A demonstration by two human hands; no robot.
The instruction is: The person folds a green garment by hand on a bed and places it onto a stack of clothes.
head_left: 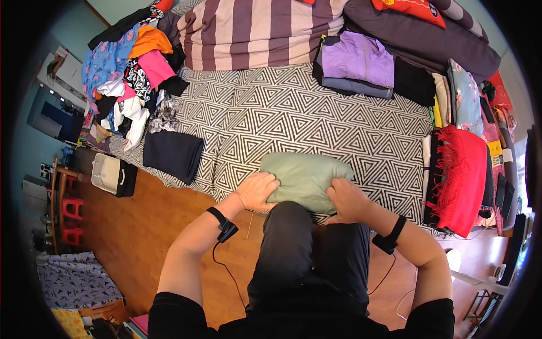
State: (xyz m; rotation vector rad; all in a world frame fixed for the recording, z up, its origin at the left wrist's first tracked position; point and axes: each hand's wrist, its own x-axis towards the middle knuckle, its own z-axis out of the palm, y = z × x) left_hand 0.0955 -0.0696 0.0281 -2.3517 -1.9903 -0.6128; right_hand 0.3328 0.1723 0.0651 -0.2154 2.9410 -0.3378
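Observation:
A pale green folded piece of cloth (307, 178) lies at the near edge of the patterned bed cover (254, 113), just beyond my knees. My left hand (258, 191) is closed on its left end, fingers curled over the edge. At the right end, my right hand (347, 200) grips the cloth, the fabric creasing under the fingertips. The thumb sides of both hands are partly hidden by the cloth and my knees. Whether it is a garment cannot be made out. Each wrist wears a black strap with a small cabled box.
A messy clothes pile (127, 79) sits at far left, with folded dark cloth (173, 156) nearer. Folded clothes topped by a purple jacket (358, 61) lie at the back right. A red fringed scarf (466, 181) covers a stack at right. A white bin (106, 173) stands beside the bed.

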